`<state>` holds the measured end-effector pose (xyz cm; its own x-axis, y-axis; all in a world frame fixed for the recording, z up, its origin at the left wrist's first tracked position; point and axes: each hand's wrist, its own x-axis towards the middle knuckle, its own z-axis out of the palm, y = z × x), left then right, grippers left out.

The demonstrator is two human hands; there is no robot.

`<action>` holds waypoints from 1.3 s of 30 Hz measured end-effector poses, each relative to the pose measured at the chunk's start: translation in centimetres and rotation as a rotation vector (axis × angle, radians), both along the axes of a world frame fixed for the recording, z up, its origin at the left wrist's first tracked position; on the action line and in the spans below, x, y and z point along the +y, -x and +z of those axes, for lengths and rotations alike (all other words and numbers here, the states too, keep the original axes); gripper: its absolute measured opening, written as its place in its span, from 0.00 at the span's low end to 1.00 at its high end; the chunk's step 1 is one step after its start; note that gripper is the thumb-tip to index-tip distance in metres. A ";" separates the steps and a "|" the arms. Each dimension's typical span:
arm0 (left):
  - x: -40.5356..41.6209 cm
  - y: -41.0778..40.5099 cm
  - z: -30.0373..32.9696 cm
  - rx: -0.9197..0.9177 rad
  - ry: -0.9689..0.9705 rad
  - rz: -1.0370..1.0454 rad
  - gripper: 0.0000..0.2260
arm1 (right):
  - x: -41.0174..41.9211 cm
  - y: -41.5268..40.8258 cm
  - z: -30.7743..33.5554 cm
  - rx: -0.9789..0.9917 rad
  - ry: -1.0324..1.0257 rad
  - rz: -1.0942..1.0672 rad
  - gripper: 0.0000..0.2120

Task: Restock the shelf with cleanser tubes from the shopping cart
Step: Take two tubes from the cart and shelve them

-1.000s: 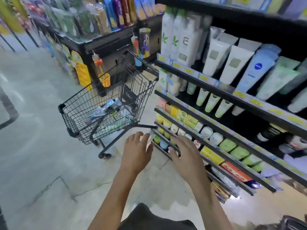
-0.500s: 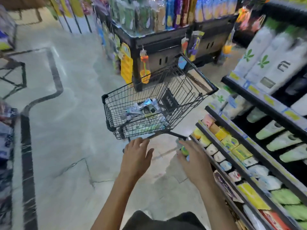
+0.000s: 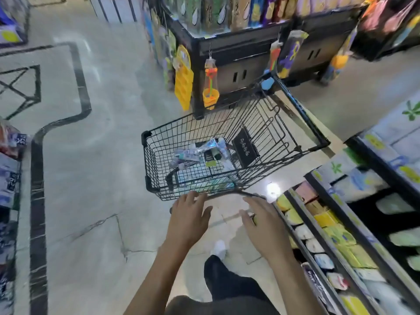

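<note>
Both hands reach forward over the pale stone floor [image 3: 86,178], palms down and holding nothing. In the head view, the left hand [image 3: 188,220] has its fingers straight and slightly fanned, the fingertips at the near bottom edge of the black wire shopping cart [image 3: 256,123]; whether they touch the wire cannot be told. The right hand [image 3: 264,227] is likewise flat with relaxed, extended fingers, its tips near the cart's lower frame bar, just beside the front edge of the black store shelf [image 3: 316,226] on the right.

The cleanser tubes [image 3: 193,153], pale blue and white with dark caps, lie loosely heaped on the floor of the cart's basket, toward its near left corner, with a small black-and-green pack among them. A black rectangular plate with pale lettering [image 3: 245,147] leans against the basket's right-hand wire wall.

The shelf's tiers carry blurred yellow, green and white packets on the lower levels and pale tubes with a green leaf mark at the upper right edge. Beyond the cart's far end stands a black display stand [image 3: 238,53] stacked with upright packs, with a yellow card and an orange toy in clear wrap hanging from its front. A dark trouser leg [image 3: 227,280] and a white shoe [image 3: 219,247] show between the forearms.
</note>
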<state>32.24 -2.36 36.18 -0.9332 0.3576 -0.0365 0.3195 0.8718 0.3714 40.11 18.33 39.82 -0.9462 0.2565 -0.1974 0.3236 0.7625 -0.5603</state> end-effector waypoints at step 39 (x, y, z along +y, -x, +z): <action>3.2 38.2 -21.6 -0.592 0.159 0.212 0.21 | 3.4 46.8 -19.0 -0.474 -0.062 0.433 0.21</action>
